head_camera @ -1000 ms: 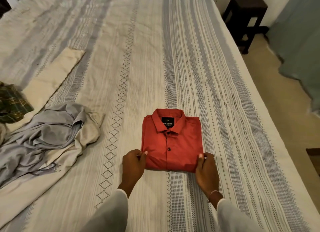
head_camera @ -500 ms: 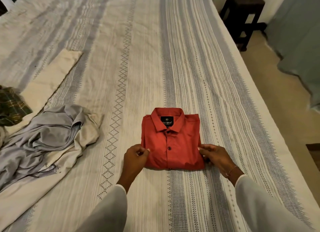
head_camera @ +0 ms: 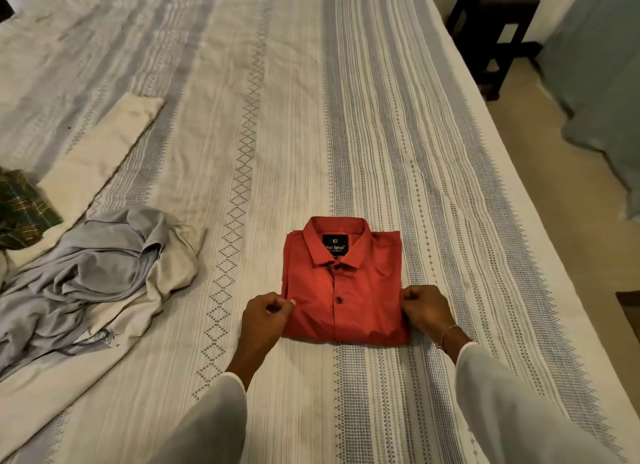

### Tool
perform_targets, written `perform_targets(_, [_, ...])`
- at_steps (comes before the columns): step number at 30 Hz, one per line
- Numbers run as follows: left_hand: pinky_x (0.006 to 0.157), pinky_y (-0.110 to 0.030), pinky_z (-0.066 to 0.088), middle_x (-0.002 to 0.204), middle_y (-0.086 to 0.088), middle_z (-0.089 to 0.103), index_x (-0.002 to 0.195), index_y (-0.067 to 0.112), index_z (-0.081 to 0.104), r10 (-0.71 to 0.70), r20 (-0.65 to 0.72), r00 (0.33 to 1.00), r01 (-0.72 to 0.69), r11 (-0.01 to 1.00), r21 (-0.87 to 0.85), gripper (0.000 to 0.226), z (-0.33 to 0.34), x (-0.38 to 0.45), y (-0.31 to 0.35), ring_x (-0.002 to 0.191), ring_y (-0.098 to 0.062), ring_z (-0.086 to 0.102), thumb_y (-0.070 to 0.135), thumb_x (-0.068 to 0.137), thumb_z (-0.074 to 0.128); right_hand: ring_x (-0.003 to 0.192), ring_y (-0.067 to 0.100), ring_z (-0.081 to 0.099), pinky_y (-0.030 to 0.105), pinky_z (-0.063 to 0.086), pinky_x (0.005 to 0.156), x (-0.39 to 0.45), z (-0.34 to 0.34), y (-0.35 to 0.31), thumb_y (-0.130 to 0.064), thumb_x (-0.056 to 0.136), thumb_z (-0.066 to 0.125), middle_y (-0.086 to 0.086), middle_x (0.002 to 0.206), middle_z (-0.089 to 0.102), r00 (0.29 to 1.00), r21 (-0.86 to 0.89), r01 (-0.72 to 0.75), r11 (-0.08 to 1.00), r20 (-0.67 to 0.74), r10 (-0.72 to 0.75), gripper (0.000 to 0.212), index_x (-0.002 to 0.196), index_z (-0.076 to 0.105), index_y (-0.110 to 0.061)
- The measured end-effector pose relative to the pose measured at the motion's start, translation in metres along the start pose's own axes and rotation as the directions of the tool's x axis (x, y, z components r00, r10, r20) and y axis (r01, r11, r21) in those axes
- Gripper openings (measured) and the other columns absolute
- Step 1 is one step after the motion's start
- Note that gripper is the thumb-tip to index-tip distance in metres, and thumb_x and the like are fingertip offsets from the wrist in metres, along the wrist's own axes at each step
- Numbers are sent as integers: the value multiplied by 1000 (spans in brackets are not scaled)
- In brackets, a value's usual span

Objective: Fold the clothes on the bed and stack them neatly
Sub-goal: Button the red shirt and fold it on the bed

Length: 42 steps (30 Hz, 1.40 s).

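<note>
A red collared shirt, folded into a neat rectangle with the collar and black label up, lies on the striped bed cover. My left hand pinches its left edge near the bottom. My right hand, fingers curled, grips the right edge at about the same height. To the left lies a crumpled heap of grey and cream clothes. A dark green plaid garment sits at the far left edge.
A flat cream cloth lies on the bed beyond the heap. The bed's right edge drops to a beige floor. A dark wooden stool and a grey-green curtain stand at the upper right.
My right hand moved from the shirt's bottom right corner up to its right edge and curled onto it. My left hand closed its pinch on the left edge.
</note>
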<state>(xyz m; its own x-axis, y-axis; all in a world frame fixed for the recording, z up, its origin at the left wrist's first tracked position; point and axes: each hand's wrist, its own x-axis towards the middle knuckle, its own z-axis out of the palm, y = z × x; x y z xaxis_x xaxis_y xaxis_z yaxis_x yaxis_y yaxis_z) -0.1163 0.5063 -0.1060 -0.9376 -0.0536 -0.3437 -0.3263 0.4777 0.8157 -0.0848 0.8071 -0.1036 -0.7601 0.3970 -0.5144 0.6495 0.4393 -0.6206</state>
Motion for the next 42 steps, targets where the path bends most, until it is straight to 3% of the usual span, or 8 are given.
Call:
perform_targets(13, [61,-17,42,65,-4,60,66,6,62,-88,-35,995,86,995,-59,26,-2,-2,3,64,-13,54,10,91,71,63,13,67,26,49,61,5,-15,0,-30,84,77,-11,60,69,987,-131,-11,991,-157,-10,24,61,72,-26])
perform_targets(19, [70,-32,51,73,-4,70,75,8,67,-120,-9,993,119,991,-67,23,2,0,-3,73,-18,65,23,79,85,73,25,71,37,57,73,5,-9,12,-14,89,67,2,69,74,1000,-96,-1,995,7,1,25,66,73,-22])
perform_targets(24, [83,-37,55,109,-3,63,118,14,57,207,-86,975,-169,931,322,50,17,-11,2,100,-22,62,47,85,76,99,26,59,35,47,75,-23,4,7,-32,103,49,5,108,67,791,-243,334,911,-453,-411,21,112,61,-16])
perform_targets(27, [109,-47,45,148,-13,45,146,13,44,536,60,842,-449,636,628,66,40,-18,3,136,-30,43,52,96,58,133,26,44,42,42,108,-43,38,4,-39,105,38,9,143,51,740,-437,517,736,-205,-641,41,138,52,-18])
perform_targets(29, [123,-49,22,166,-11,19,159,17,21,541,247,804,-551,522,651,71,56,-21,0,154,-26,13,56,103,37,154,28,15,50,22,123,-42,57,14,-52,105,31,9,165,22,793,-537,480,693,-72,-605,58,157,30,-27])
perform_targets(35, [126,-42,-5,168,1,-16,160,29,-9,403,357,842,-534,533,656,75,66,-15,-29,153,-17,-20,68,102,17,153,43,0,60,7,123,-23,65,42,-75,94,23,9,170,0,883,-625,384,680,32,-469,76,160,5,-42])
perform_targets(39, [127,-42,5,170,3,2,160,32,8,407,298,864,-504,663,554,64,69,-11,-26,156,-15,-5,60,104,24,155,30,-2,52,3,124,-22,60,40,-74,96,23,0,170,-2,882,-490,419,765,19,-471,74,160,4,-43])
perform_targets(42, [117,-47,35,157,-11,36,150,16,39,377,46,925,-347,788,509,58,64,-2,-9,144,-28,33,50,104,34,145,18,29,41,29,115,-18,49,30,-57,98,52,1,165,24,921,-37,336,941,-195,-337,75,159,21,-26])
